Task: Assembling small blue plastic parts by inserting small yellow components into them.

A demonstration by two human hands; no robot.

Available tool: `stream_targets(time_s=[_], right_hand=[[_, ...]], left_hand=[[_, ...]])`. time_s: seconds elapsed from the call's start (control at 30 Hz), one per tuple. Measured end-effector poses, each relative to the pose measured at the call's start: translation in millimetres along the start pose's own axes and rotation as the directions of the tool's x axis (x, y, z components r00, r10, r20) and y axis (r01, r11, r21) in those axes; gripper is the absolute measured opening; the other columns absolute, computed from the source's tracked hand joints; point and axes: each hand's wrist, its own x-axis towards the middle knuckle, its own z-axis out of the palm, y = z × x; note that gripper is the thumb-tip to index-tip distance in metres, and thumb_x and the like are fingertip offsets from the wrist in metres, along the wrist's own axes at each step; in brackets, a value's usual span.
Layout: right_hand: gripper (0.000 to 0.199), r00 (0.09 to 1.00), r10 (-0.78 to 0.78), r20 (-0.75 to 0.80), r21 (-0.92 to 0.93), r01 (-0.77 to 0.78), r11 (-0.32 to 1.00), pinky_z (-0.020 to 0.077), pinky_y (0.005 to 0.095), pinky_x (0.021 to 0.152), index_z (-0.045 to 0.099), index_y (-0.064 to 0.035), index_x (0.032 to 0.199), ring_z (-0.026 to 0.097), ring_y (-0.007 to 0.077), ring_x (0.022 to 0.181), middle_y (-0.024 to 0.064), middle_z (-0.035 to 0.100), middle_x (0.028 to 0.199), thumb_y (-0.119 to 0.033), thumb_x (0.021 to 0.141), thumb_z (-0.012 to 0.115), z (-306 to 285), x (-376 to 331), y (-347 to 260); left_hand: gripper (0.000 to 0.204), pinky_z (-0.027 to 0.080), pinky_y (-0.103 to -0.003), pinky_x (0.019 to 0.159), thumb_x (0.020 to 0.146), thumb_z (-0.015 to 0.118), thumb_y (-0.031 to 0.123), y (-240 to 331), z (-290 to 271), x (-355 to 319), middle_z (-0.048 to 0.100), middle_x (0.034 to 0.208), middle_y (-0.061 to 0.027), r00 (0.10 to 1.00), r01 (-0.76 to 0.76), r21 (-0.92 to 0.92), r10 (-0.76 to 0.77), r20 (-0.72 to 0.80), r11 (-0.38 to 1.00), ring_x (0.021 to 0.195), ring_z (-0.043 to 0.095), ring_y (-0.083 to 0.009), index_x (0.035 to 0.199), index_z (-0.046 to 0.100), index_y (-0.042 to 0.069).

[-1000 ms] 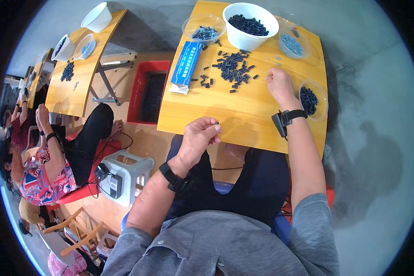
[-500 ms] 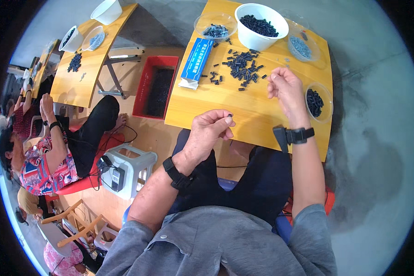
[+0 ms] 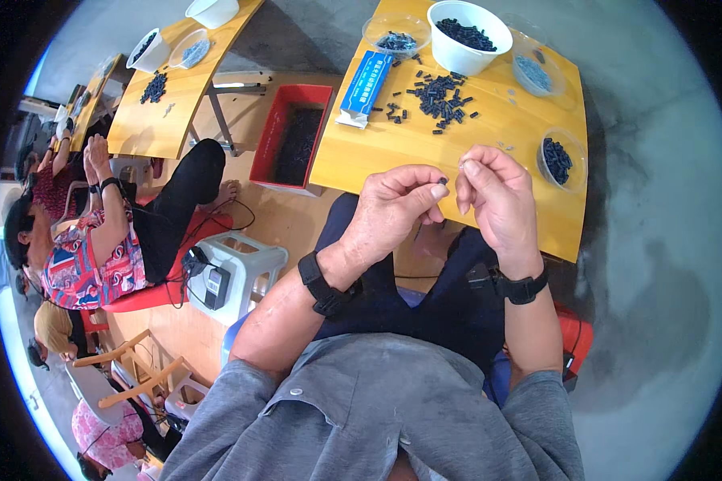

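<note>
Since half a second ago both my hands have come off the table and drawn together over its near edge; a second ago the right one was out by the small bowl at the right, well apart from the left.

My left hand (image 3: 393, 210) now pinches a small dark piece (image 3: 442, 182) between thumb and forefinger, the other fingers curled in. My right hand (image 3: 496, 200) sits just beside it, fingertips gathered toward the piece; whether it holds anything of its own I cannot tell, the view there is too small. The piece is above the front edge of the yellow table (image 3: 505, 132), between the two hands.

On the table, farther out: a loose heap of dark pieces (image 3: 441, 90), a white bowl (image 3: 468, 36) full of the same, a blue packet (image 3: 363, 84) left of the heap, a clear dish (image 3: 395, 32) behind it, and a small clear bowl of dark pieces (image 3: 560, 159) at the right edge. A red bin (image 3: 295, 136) stands on the floor left of the table. Nothing lies between my hands and the heap.

The piece itself: short, black, probably cylindrical, only its end showing past my fingertips.
</note>
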Motion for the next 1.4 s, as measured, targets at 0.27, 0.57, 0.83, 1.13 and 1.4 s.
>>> stream_targets(time_s=[0.27, 0.57, 0.83, 1.13, 1.4], right_hand=[[0.011, 0.998, -0.06, 0.022, -0.189, 0.063, 0.98, 0.0425, 0.0178, 0.051, 0.062, 0.0009, 0.094, 0.051, 0.0046, 0.056, -0.0003, 0.057, 0.068, -0.008, 0.09, 0.058, 15.5, -25.9, -4.5], [0.007, 0.997, -0.064, 0.044, -0.256, 0.073, 0.964, 0.0409, 0.0174, 0.05, 0.063, -0.0003, 0.09, 0.05, 0.003, 0.055, -0.0016, 0.057, 0.067, -0.006, 0.088, 0.058, 22.7, -34.4, -2.8], [0.007, 0.992, -0.11, 0.061, -0.373, 0.125, 0.92, 0.0417, 0.0182, 0.051, 0.063, 0.0002, 0.088, 0.051, 0.0032, 0.056, -0.0016, 0.057, 0.068, -0.005, 0.088, 0.058, 26.6, -45.9, -2.5], [0.01, 0.998, -0.046, 0.036, -0.106, 0.05, 0.993, 0.0433, 0.0191, 0.053, 0.062, 0.0006, 0.091, 0.051, 0.0047, 0.058, -0.0004, 0.058, 0.071, -0.008, 0.089, 0.058, 29.4, -56.4, 3.0], [0.011, 0.997, 0.03, 0.071, 0.249, -0.047, 0.967, 0.045, 0.0209, 0.052, 0.061, 0.0, 0.095, 0.052, 0.0074, 0.061, 0.0008, 0.057, 0.072, -0.009, 0.09, 0.058, 33.2, -65.8, 3.7]], left_hand=[[0.014, 0.049, -0.019, 0.057, 0.089, 0.061, 0.008, 5.2, 3.4, -17.1, 0.065, 0.079, -0.0026, 0.999, -0.042, 0.009, 0.042, 0.0, 0.999, 0.064, 0.059, -0.0059, 0.098, 0.066, -0.002], [0.013, 0.048, -0.02, 0.057, 0.086, 0.064, 0.007, 10.4, -1.0, -26.3, 0.065, 0.079, -0.0027, 0.996, -0.078, 0.1, 0.073, 0.052, 0.992, 0.064, 0.059, -0.0075, 0.097, 0.066, -0.001], [0.011, 0.048, -0.021, 0.056, 0.087, 0.062, 0.005, 5.4, -2.4, -35.7, 0.065, 0.078, -0.004, 0.998, -0.031, 0.127, 0.024, 0.056, 0.991, 0.062, 0.059, -0.0082, 0.095, 0.066, -0.003], [0.011, 0.049, -0.021, 0.057, 0.087, 0.062, 0.003, 6.5, -3.4, -43.2, 0.065, 0.078, -0.0041, 0.993, -0.084, 0.161, 0.07, 0.092, 0.983, 0.063, 0.06, -0.0082, 0.095, 0.066, -0.003], [0.012, 0.049, -0.021, 0.059, 0.087, 0.061, 0.003, 11.3, -0.1, -49.7, 0.065, 0.078, -0.0035, 0.985, -0.155, 0.172, 0.139, 0.102, 0.973, 0.065, 0.06, -0.0079, 0.096, 0.066, -0.003]])
